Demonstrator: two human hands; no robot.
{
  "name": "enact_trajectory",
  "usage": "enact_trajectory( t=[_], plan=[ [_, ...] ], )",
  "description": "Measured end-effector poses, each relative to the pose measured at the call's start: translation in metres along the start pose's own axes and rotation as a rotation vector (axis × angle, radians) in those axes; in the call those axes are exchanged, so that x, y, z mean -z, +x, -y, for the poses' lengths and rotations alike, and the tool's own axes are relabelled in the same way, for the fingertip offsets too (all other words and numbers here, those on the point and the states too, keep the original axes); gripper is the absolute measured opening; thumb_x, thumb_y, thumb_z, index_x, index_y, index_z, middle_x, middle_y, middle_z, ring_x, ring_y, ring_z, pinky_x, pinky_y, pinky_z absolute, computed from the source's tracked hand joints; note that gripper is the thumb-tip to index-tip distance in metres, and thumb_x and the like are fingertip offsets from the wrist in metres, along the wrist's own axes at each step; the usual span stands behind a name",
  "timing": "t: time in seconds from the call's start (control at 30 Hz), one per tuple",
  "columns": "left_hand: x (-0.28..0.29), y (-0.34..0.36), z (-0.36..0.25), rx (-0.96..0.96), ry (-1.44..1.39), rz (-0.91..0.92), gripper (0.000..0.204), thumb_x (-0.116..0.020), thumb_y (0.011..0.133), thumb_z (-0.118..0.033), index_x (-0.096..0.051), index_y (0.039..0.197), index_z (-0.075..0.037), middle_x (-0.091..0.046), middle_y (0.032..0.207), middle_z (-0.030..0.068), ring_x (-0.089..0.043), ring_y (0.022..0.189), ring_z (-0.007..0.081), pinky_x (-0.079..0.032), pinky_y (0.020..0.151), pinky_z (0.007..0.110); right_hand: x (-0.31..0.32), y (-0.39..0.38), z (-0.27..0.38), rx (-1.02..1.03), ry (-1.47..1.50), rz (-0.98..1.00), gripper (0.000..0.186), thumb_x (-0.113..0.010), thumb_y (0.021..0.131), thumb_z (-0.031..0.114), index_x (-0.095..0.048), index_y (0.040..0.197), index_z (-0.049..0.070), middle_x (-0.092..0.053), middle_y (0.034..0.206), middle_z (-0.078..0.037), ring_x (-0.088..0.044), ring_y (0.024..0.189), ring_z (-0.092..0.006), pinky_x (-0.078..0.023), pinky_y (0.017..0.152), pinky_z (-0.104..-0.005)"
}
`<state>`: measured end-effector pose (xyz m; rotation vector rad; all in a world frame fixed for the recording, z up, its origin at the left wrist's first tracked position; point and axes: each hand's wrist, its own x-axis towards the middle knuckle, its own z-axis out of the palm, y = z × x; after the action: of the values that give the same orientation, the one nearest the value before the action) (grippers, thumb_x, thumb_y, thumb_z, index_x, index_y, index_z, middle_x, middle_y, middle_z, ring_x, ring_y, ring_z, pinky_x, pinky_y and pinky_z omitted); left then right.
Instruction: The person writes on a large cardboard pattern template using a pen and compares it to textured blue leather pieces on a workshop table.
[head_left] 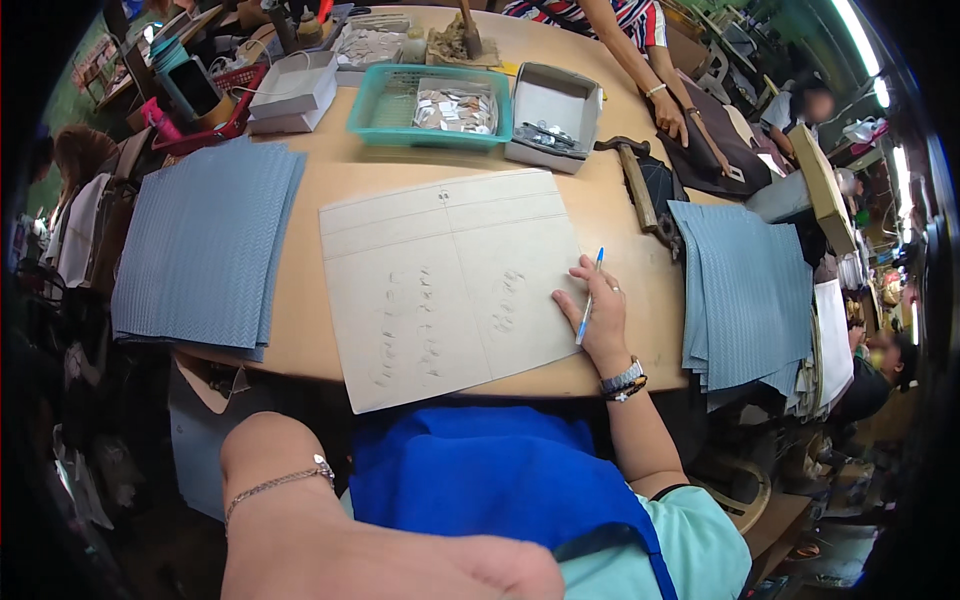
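A flat pale cardboard pattern sheet [460, 290], marked with ruled lines and handwriting, lies slightly turned on the table before me. My right hand [605, 315] rests at the sheet's right edge, closed round a white and blue ballpoint pen [582, 328] that slants across the fingers. Very near the camera at the bottom, my left hand [390, 555] is raised off the table. Its wrist wears a chain bracelet, and its fingers run out of the picture, so their state is hidden.
Stacks of blue-grey textured sheets stand left [205, 250] and right [745, 290]. Behind the pattern sit a teal basket [375, 125] of small pieces, a grey box [550, 90] with metal parts, and a hammer [636, 185]. Across the table, another person's arms [620, 45] handle dark material [715, 140].
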<state>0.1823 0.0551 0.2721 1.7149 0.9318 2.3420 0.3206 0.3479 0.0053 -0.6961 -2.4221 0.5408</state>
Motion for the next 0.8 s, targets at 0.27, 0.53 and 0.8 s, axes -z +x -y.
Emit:
enact_trajectory(
  t=[0.27,0.53,0.8],
  plan=[
    [-0.026,0.001,0.012,0.290,0.676,-0.209,0.038,-0.058,0.104,-0.031,-0.052,0.102,0.006,-0.058,0.078,0.0176,-0.052,0.062,0.0248,-0.047,0.055,0.037,0.003,0.001,-0.002,-0.045,0.022,-0.025,0.048,-0.089,0.081,0.027,-0.068,0.119,0.007,-0.068,0.136,-0.022,-0.064,0.118,-0.0445,-0.052,0.098,-0.0497],
    [0.169,-0.146,0.125,0.869,1.562,0.598,0.104,-0.079,0.076,-0.070,-0.046,0.154,-0.009,-0.032,0.163,0.0256,-0.029,0.152,0.0449,-0.025,0.118,0.066,0.017,0.014,0.013,-0.038,-0.013,0.037,0.066,-0.086,0.083,0.024,-0.059,0.137,-0.002,-0.071,0.126,-0.023,-0.064,0.121,-0.0419,-0.052,0.101,-0.0481],
    [0.174,-0.159,0.139,1.120,1.579,0.623,0.119,-0.070,0.074,-0.084,-0.033,0.165,-0.017,-0.015,0.173,0.0255,-0.011,0.160,0.0444,-0.008,0.119,0.078,0.020,0.036,0.021,-0.403,0.788,0.068,0.047,-0.071,0.100,0.015,-0.056,0.142,-0.001,-0.071,0.121,-0.023,-0.067,0.119,-0.0350,-0.053,0.103,-0.0418]
  ],
)
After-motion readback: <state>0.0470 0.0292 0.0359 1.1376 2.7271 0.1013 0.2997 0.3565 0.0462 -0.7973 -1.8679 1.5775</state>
